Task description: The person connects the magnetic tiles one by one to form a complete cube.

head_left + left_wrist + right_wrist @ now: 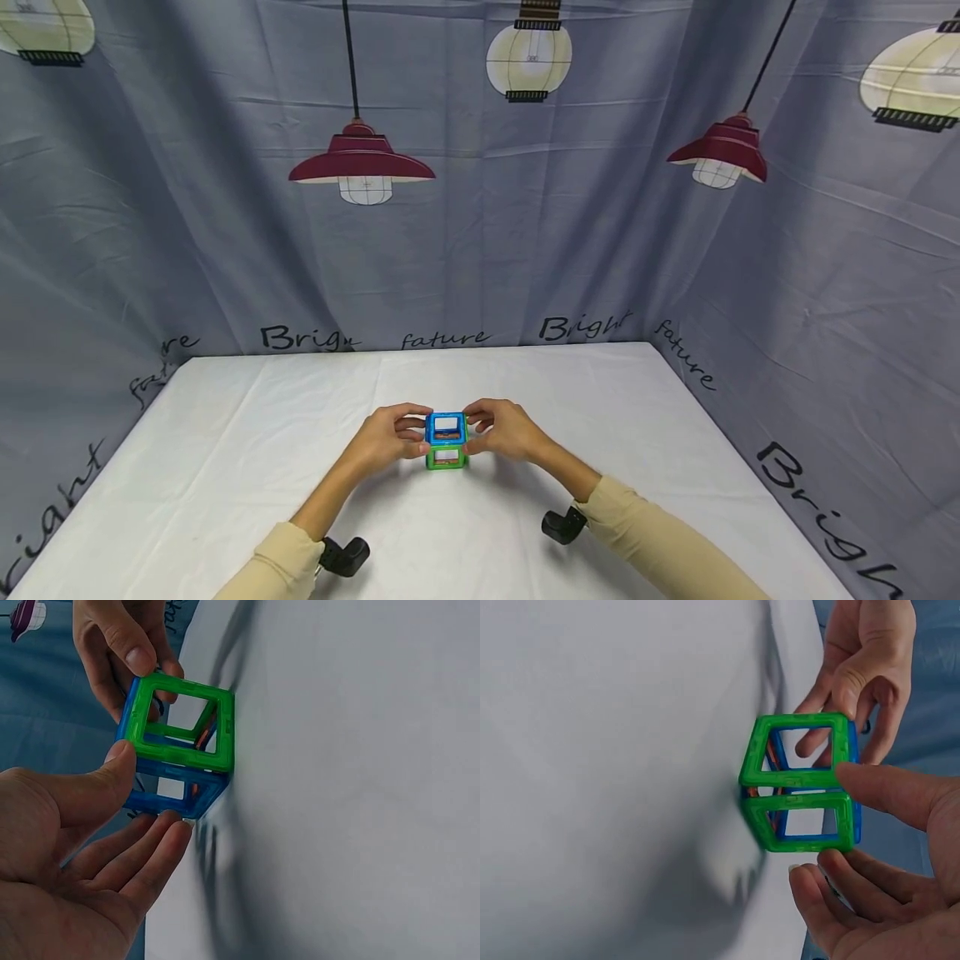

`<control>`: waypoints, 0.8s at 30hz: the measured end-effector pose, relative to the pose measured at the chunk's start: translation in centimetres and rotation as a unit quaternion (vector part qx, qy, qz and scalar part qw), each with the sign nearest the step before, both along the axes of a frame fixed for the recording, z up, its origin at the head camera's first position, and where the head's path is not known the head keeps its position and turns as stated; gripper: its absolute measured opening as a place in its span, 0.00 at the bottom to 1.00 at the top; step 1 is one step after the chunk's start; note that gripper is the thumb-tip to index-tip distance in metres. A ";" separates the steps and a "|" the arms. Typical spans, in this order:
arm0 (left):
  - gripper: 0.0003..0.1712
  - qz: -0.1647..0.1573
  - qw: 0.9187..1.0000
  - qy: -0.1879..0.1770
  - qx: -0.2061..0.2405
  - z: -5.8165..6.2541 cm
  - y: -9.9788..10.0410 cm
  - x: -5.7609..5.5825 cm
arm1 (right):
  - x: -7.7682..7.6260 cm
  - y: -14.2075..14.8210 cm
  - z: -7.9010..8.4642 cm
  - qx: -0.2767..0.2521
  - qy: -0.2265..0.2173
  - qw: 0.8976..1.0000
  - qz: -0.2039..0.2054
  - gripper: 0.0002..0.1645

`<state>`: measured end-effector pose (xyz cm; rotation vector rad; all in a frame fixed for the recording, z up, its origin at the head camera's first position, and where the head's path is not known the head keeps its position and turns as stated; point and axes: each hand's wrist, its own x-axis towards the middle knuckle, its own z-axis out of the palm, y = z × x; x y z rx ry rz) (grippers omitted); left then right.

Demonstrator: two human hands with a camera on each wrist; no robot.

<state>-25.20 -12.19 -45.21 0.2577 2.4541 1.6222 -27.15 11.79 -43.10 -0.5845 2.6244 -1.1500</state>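
Observation:
A small cube of see-through magnetic tiles [447, 442] stands on the table in the head view, blue on top and green at the front. My left hand [386, 437] pinches its left side, thumb near the front edge and fingers further back. From the opposite side, my right hand [506, 429] pinches it the same way. In the left wrist view the square green tile [180, 754] faces the camera, with blue tiles adjoining it. The right wrist view shows two green tiles [802, 720] meeting at an edge, and an orange-red tile glimpsed inside.
A white cloth [450, 542] covers the table. Grey-blue curtains [465, 267] printed with lamps and lettering hang behind it and at both sides. Black wrist devices [345, 557] sit at the cuffs of the beige sleeves [660, 542].

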 end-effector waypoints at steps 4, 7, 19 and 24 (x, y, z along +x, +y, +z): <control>0.31 0.014 1.000 0.002 0.006 0.1 0.4 -0.7 | -0.9 0.0 0.0 -0.003 -0.005 1.000 -0.015 0.35; 0.30 0.020 1.000 0.005 0.014 0.2 0.6 -1.3 | -1.4 -0.1 -0.1 -0.011 -0.012 0.999 -0.029 0.36; 0.30 0.048 0.996 0.010 -0.079 1.1 0.3 -1.8 | -1.9 0.8 0.3 0.021 -0.018 0.999 -0.035 0.34; 0.22 0.077 0.989 0.034 -0.121 1.2 -0.6 -1.5 | -1.6 1.9 0.3 0.042 0.044 0.995 -0.083 0.27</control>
